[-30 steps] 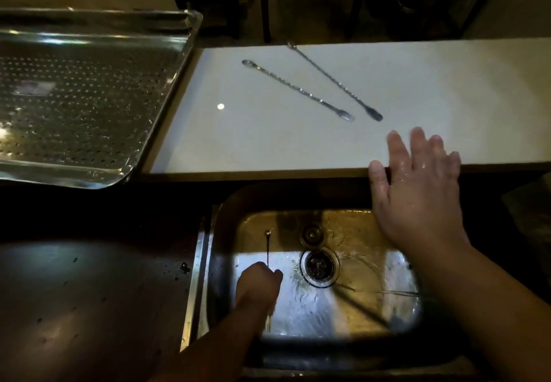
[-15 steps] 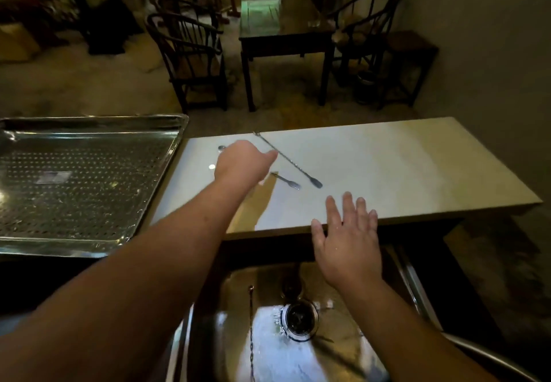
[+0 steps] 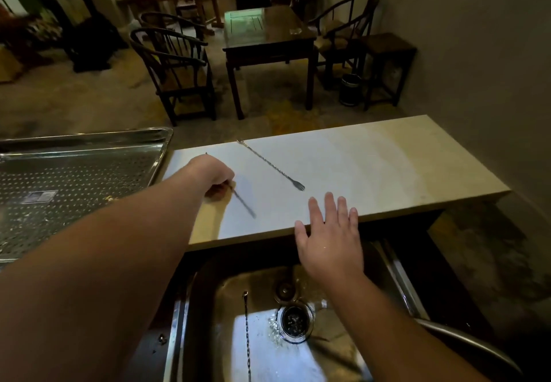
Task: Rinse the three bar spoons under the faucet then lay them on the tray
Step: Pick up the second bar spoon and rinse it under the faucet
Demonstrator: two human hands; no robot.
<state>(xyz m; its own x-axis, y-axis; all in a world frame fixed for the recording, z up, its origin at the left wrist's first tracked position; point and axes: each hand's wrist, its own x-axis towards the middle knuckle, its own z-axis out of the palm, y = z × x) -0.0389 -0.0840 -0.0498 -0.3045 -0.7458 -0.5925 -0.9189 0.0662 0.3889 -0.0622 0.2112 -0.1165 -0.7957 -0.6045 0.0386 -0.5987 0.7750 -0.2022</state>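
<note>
- The pale counter (image 3: 372, 169) runs across the middle of the view; its top is smooth and whitish, yellower toward the 3 o'clock end.
- The left hand (image 3: 210, 174) is curled, fingers pinching a bar spoon (image 3: 244, 202) whose blurred shaft slants out toward 5 o'clock over the counter.
- A second bar spoon (image 3: 271, 165) lies flat on the counter, at 1 o'clock from the left hand, forked end toward the near edge.
- The right hand (image 3: 331, 241) is spread flat, fingertips resting on the counter's near edge, holding nothing.
- Below it, a steel sink (image 3: 208, 307) with a round drain (image 3: 295, 320); the third bar spoon (image 3: 247, 334) lies on the wet basin floor, at 9 o'clock from the drain.
- At 9 o'clock, a perforated metal tray (image 3: 74, 172) sits beside the counter.
- Beyond, a dim room: a dark wooden table (image 3: 265, 35) flanked by round-backed chairs (image 3: 176, 68), a window at 12 o'clock.
</note>
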